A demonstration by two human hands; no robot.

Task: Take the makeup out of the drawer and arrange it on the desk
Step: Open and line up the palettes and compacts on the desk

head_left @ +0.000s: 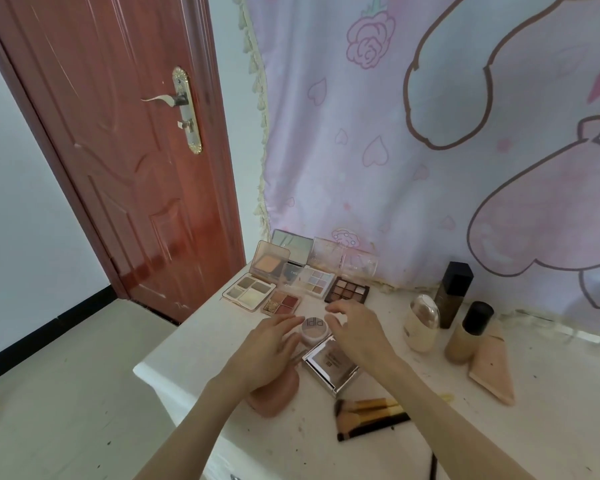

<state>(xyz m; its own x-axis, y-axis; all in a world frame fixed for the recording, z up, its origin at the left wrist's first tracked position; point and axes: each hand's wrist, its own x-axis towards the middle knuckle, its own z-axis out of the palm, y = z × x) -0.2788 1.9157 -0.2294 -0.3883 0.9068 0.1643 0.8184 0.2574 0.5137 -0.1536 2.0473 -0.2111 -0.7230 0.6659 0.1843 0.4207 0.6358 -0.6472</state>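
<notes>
A small round jar [314, 329] with a pale pink lid stands on the white desk [551, 403]. My left hand [270, 346] lies just left of it with fingers stretched toward the jar. My right hand [355, 329] hovers just right of it, fingers loosely curved, holding nothing. A silver square compact [331, 368] sits right in front of the jar, partly under my right wrist. A pink oval case [274, 394] lies below my left wrist. Several open eyeshadow palettes [347, 289] are lined up at the back. Makeup brushes [369, 415] lie near the front edge.
At the right stand a white egg-shaped bottle [420, 323], a dark square bottle [452, 294] and a beige foundation bottle [466, 332], with a pink tube [490, 368] lying beside them. A pink curtain [430, 133] hangs behind the desk. A red door [118, 150] is at left.
</notes>
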